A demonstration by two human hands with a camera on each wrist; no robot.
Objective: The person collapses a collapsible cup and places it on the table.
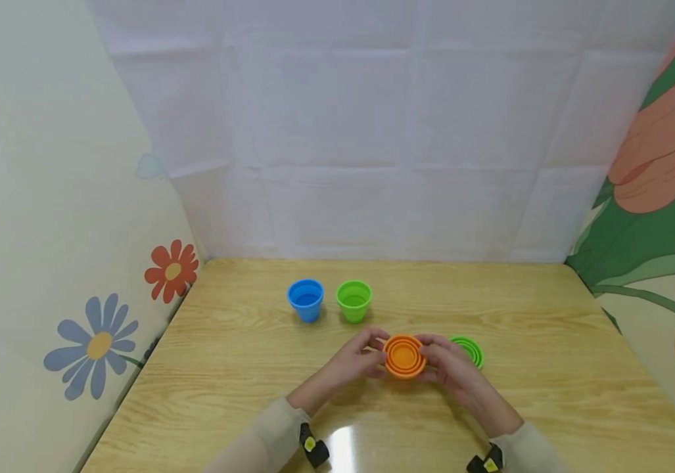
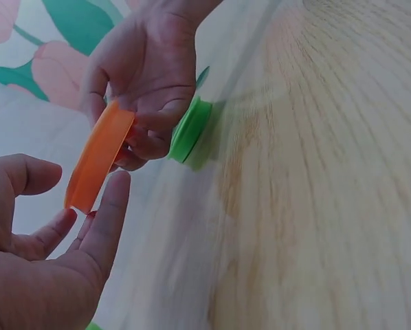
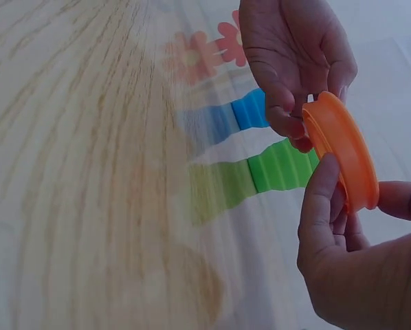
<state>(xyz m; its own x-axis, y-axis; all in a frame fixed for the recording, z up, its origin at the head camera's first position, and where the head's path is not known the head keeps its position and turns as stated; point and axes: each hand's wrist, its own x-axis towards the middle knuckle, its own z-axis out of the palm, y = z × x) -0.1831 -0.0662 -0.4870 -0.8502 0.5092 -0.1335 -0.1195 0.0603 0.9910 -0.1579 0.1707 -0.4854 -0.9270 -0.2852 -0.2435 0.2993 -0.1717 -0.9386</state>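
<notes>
An orange collapsible cup [image 1: 404, 356], folded flat into rings, is held above the table between both hands. My left hand [image 1: 356, 360] holds its left edge with the fingertips. On the opposite edge my right hand [image 1: 454, 369] pinches the rim between thumb and fingers. In the left wrist view the orange cup [image 2: 101, 158] appears edge-on, tilted, with the right hand [image 2: 147, 75] beyond it. A folded green collapsible cup [image 1: 470, 352] lies on the table just behind the right hand, partly hidden by it.
Farther back on the wooden table [image 1: 242, 368] stand an expanded blue cup [image 1: 305, 299] and an expanded green cup [image 1: 353, 301], side by side with a small gap. A white cloth [image 1: 337, 144] hangs behind the table, and flower-patterned panels flank it.
</notes>
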